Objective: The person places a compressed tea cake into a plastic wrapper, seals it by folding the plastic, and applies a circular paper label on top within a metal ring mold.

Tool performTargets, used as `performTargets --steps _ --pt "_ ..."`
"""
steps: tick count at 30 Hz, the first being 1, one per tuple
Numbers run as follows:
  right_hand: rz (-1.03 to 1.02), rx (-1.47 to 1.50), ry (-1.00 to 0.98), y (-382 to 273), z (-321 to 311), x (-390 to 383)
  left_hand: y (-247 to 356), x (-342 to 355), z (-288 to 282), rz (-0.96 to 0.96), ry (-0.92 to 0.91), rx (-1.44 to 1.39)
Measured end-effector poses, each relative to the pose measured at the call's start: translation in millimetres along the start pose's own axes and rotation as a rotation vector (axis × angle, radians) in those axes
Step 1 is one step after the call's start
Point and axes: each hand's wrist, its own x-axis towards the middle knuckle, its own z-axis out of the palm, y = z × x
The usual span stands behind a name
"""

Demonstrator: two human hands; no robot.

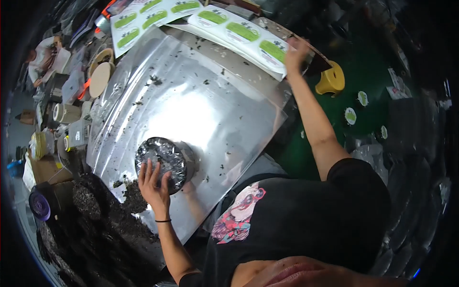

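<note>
My left hand (155, 190) lies with fingers spread on a round, dark tub (168, 160) whose top gleams like crinkled clear plastic. The tub rests on a large clear plastic sheet (224, 129) strewn with dark crumbs. At the far right, my right hand (296, 55) reaches the end of a sheet of white and green labels (243, 31). Motion blur smears its fingers, so whether they grip the sheet cannot be made out. A second label sheet (138, 27) lies beside it, farther left.
Dark soil-like material (136, 201) is heaped left of the tub, near a black and purple round device (40, 204). Cups and boxes crowd the left side. A yellow stool (331, 79) stands on the green floor, where several round labels lie. Black bundles (416, 191) are stacked at right.
</note>
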Motion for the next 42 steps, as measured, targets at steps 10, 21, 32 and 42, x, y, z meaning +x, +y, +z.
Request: performTargets --steps 10,21,32,42 --pt "-0.658 -0.984 -0.255 -25 -20 -30 2 0 0 0.030 0.005 -0.010" --pt "0.115 -0.651 -0.203 -63 -2 3 -3 -1 2 0.035 0.026 -0.007" --pt "-0.813 -1.045 -0.149 -9 141 36 6 1 -7 0.012 -0.017 -0.003" --pt "0.097 -0.669 -0.211 -45 129 77 10 4 -5 0.021 -0.005 -0.014"
